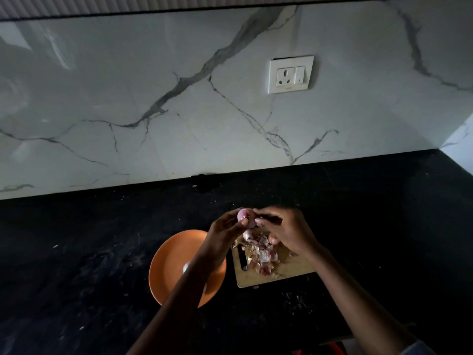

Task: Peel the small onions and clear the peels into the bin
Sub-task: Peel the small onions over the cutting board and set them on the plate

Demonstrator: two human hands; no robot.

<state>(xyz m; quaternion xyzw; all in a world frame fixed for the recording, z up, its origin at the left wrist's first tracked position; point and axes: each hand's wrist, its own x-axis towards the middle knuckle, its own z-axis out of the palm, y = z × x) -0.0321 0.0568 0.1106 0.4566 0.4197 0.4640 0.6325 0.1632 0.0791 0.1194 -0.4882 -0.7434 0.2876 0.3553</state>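
Dim black desk (102, 252): left hand (222, 237) pinching small onion (246, 217), right hand (286, 233) fingers picking its skin; the onion may slip, scattering peels (262, 254) off the cutting board (286, 271).

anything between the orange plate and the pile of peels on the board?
In the head view, the left forearm crosses between the orange plate and the peels on the cutting board. Beneath it shows only a dark strip of counter.

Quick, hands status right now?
Left hand: holds the onion.
Right hand: fingers curled at the onion, picking at its skin; what it holds cannot be told.
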